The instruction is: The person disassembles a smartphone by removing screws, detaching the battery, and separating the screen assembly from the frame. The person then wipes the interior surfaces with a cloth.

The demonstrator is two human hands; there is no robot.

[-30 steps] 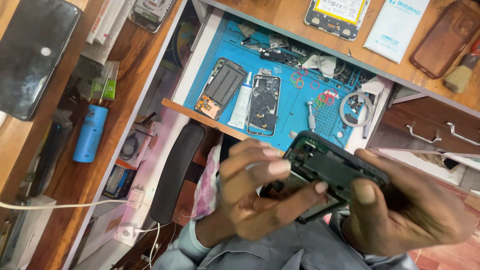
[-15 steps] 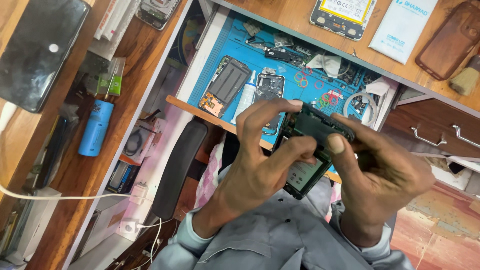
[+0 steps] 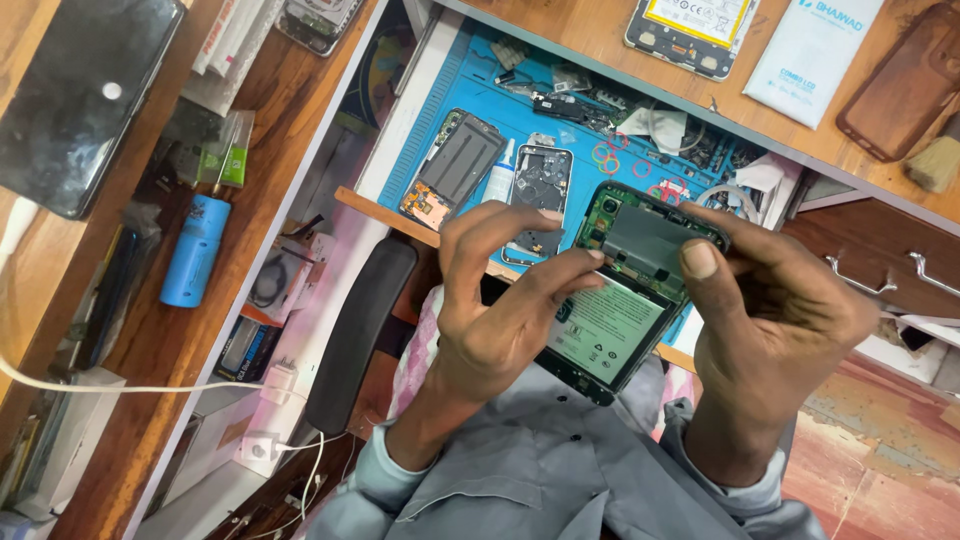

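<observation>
The left hand [image 3: 500,320] and the right hand [image 3: 775,310] together hold an opened phone [image 3: 625,285], its back cover off, with the green circuit board at its upper end and the battery below. The left hand closes on the phone's edge from 9 o'clock, its fingertips [image 3: 590,258] pressed against the board region. The right hand closes on it from 3 o'clock, thumb lying across the upper edge and pointing toward 9 o'clock. The phone is tilted, raised in front of the person's grey shirt [image 3: 560,470], well above the work surface.

Beyond the phone toward 12 o'clock lies a blue mat [image 3: 470,90] in a pulled-out drawer, carrying a second phone frame [image 3: 537,190], a grey back cover [image 3: 455,165], a small white tube [image 3: 500,180] between them, and scattered small parts. Further toward 12 o'clock, on the wooden bench [image 3: 600,30], lie another opened phone [image 3: 695,30], a white packet [image 3: 812,50] and a brown case [image 3: 905,85]. At 9 o'clock a blue cylinder [image 3: 195,250] lies on a wooden shelf, with a black tablet [image 3: 85,95] toward 10 o'clock.
</observation>
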